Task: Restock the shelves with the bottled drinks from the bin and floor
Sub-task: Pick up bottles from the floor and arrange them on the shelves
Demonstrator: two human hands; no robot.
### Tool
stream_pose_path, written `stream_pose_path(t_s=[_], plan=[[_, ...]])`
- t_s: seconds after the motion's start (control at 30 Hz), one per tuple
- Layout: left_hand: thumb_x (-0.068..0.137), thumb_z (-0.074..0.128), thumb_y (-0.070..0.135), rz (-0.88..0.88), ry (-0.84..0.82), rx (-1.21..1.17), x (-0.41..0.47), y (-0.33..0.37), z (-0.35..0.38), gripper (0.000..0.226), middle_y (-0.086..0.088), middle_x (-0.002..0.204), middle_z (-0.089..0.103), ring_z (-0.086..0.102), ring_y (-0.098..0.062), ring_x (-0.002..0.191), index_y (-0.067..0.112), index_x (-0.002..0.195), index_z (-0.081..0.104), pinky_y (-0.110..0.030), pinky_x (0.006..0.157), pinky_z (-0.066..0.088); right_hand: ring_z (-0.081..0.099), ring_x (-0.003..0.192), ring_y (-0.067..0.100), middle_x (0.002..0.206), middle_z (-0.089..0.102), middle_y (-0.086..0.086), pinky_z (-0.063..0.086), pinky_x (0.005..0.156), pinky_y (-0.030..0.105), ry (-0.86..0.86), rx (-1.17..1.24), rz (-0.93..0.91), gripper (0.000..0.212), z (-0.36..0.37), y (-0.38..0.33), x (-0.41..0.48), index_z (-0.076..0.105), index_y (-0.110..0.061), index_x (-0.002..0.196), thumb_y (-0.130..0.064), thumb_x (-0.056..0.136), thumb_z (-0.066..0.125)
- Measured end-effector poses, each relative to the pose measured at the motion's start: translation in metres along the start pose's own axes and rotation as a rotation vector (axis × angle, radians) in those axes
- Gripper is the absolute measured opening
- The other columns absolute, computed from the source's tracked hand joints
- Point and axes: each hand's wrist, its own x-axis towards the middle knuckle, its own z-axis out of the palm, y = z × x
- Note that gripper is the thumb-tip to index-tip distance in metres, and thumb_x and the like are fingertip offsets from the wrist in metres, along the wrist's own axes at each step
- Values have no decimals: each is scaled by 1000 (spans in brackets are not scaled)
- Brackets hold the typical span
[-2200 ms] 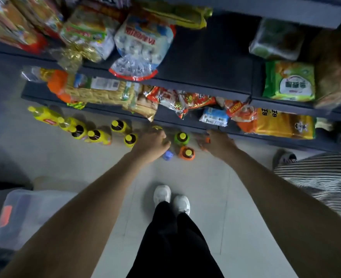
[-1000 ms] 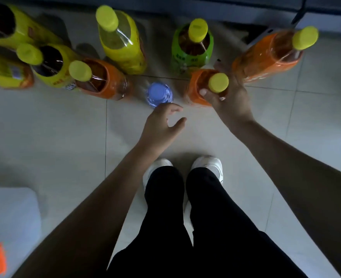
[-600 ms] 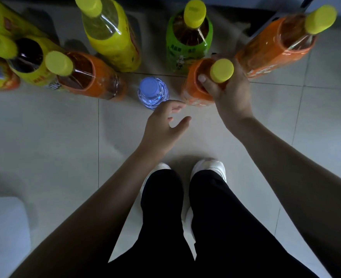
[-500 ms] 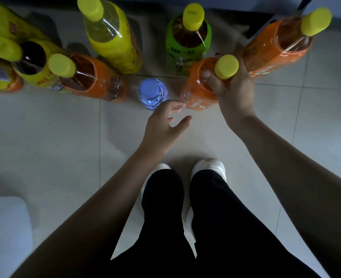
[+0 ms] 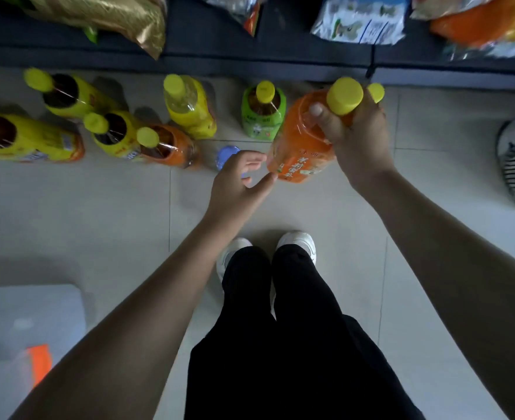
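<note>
My right grip (image 5: 356,140) is closed round the shoulder of the orange-labelled bottle (image 5: 301,147), thumb across the clear neck just under its yellow cap, fingers wrapped behind. The bottle is tilted, cap away from me and base toward my left grip (image 5: 238,180). That left grip holds nothing: fingers loosely curled, about half open, thumb tip just beside the bottle's base. It hovers over a small blue-capped bottle (image 5: 227,153) standing on the floor (image 5: 98,222). Beyond the left grip stand a green-labelled bottle (image 5: 262,116) and a yellow-labelled bottle (image 5: 189,107); further out to its left is a cluster of 4 yellow-capped bottles (image 5: 110,137). Just behind my right grip 1 more yellow cap (image 5: 375,92) shows, its bottle hidden. The shelf (image 5: 250,65) runs beyond them all, and the clear bin (image 5: 22,313) sits by my left elbow.
</note>
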Motion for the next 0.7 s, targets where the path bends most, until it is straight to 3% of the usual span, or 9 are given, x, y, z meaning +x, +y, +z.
stream_pose_path(t_s=[0.17, 0.3, 0.37, 0.43, 0.5, 0.7], plan=[[74, 66, 29, 36, -15, 49, -36, 88, -40, 40, 4, 108, 59, 56, -9, 106, 10, 109, 60, -33, 95, 49, 55, 85, 13, 90, 58, -4, 38, 64, 9, 13, -25, -23, 60, -61, -96, -12, 58, -5, 110, -54, 76, 58], [83, 68, 14, 61, -29, 44, -67, 172, -76, 25, 3, 109, 58, 54, -10, 108, 16, 106, 57, -36, 98, 47, 53, 89, 16, 92, 57, 0, 40, 74, 25, 21, -19, -95, 60, -122, -191, -22, 56, -3, 110, -53, 78, 57], [84, 68, 13, 91, -37, 26, -83, 217, -91, 27, 0, 113, 58, 53, -12, 111, 14, 108, 56, -26, 96, 47, 52, 88, 16, 91, 56, 3, 42, 76, 29, -2, -43, -128, 51, -155, -242, -25, 56, -3, 107, -49, 86, 58], [83, 68, 15, 128, -57, 38, -99, 261, -102, 35, -3, 119, 58, 52, -10, 113, 9, 115, 55, -5, 86, 43, 52, 81, 18, 83, 55, 5, 44, 74, 34, -28, -56, -143, 40, -188, -291, -29, 53, -7, 94, -47, 89, 55], [83, 68, 17, 145, -77, 7, -115, 304, -111, 37, 0, 120, 55, 50, -8, 115, 12, 116, 53, 3, 78, 40, 51, 76, 18, 76, 52, 4, 42, 70, 33, -35, -73, -195, 37, -219, -339, -34, 49, -10, 87, -46, 91, 53], [80, 72, 27, 302, -5, -41, -167, 410, -136, 35, 2, 119, 61, 55, -6, 112, 25, 110, 55, -10, 85, 41, 57, 79, 17, 76, 57, 0, 44, 69, 30, -30, -71, -355, 32, -295, -460, -57, 53, -12, 86, -43, 91, 54]])
